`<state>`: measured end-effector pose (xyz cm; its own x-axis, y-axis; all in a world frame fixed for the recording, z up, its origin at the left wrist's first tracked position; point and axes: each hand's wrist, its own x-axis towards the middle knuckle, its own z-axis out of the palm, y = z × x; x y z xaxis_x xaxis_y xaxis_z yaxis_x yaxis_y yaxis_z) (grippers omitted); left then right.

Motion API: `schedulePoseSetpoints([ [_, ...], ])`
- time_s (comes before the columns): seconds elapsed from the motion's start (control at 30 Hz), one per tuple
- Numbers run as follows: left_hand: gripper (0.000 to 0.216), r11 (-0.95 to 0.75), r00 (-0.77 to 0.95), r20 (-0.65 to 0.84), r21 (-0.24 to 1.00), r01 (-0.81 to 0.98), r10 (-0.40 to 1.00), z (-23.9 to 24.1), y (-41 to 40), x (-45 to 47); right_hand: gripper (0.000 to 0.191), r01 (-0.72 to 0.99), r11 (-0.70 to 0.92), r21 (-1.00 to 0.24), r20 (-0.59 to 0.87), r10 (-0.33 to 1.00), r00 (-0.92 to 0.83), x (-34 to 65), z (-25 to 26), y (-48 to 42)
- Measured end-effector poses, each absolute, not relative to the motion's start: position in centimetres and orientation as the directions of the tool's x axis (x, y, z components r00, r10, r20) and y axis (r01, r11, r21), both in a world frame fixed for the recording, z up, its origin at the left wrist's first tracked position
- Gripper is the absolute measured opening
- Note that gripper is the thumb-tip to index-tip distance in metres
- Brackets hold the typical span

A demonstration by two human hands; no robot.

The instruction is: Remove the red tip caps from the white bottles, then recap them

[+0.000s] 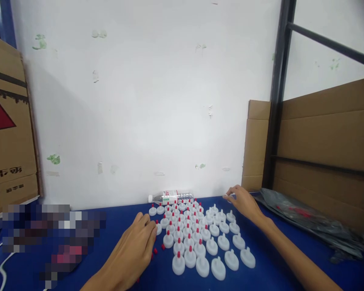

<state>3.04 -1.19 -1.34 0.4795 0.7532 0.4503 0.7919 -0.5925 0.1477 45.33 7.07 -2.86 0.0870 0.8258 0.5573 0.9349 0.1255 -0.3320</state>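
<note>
Rows of white nozzle caps [178, 264] stand upright on the blue table, many with a small red tip [190, 249] on the spout. On the right side, several white caps [231, 260] have bare spouts. My left hand [136, 242] is at the left edge of the rows, its fingers curled together beside a red-tipped cap; what they hold, if anything, is hidden. A few loose red tips [155, 251] lie by its fingers. Beyond the far right of the rows, my right hand [242, 202] is raised with thumb and fingers drawn into a pinch, its contents too small to name.
A clear plastic bottle [170, 197] lies on its side against the white wall. Grey plastic bags [309, 222] rest on the right by cardboard [327, 137] and a dark metal frame [277, 93]. A cardboard box [10, 149] stands at left, near a blurred-out patch and white cables.
</note>
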Motion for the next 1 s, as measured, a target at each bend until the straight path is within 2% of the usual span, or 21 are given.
schedulePoseSetpoints([
  [0.13, 0.030, -0.614, 0.492, 0.453, 0.171, 0.770, 0.743, -2.2, -0.9, 3.0, 0.016, 0.927, 0.044, -0.372, 0.442, 0.887, 0.136, 46.0, -4.1, 7.7],
  [0.23, 0.033, -0.624, 0.493, 0.473, 0.171, 0.762, 0.731, -3.7, -0.4, 2.7, 0.019, 0.910, 0.025, -0.413, 0.362, 0.922, 0.139, 45.9, -4.7, 8.1],
  [0.4, 0.048, -0.639, 0.540, 0.415, 0.147, 0.755, 0.732, -5.4, -0.2, 2.1, 0.055, 0.864, 0.014, -0.504, 0.233, 0.965, 0.121, 45.1, -4.9, 8.7],
  [0.47, 0.047, -0.638, 0.545, 0.397, 0.150, 0.755, 0.738, -5.1, -0.5, 2.2, 0.064, 0.851, -0.001, -0.526, 0.214, 0.968, 0.134, 44.8, -4.7, 8.7],
  [0.57, 0.037, -0.667, 0.561, 0.415, 0.170, 0.725, 0.716, -4.0, -1.5, 2.9, 0.062, 0.858, -0.021, -0.513, 0.263, 0.948, 0.181, 44.4, -4.0, 8.1],
  [0.73, 0.033, -0.773, 0.668, 0.423, 0.143, 0.618, 0.613, -2.9, -3.6, 5.1, 0.047, 0.897, 0.016, -0.442, 0.448, 0.870, 0.206, 42.8, -2.1, 6.4],
  [0.9, 0.014, -0.803, 0.747, 0.326, 0.072, 0.592, 0.580, -3.0, -4.2, 6.5, 0.046, 0.898, 0.217, -0.382, 0.589, 0.806, 0.056, 39.2, -0.1, 4.4],
  [1.0, 0.020, -0.828, 0.755, 0.377, 0.058, 0.558, 0.536, -2.7, -3.9, 6.5, 0.044, 0.873, 0.375, -0.312, 0.638, 0.763, -0.100, 36.5, 0.7, 2.5],
])
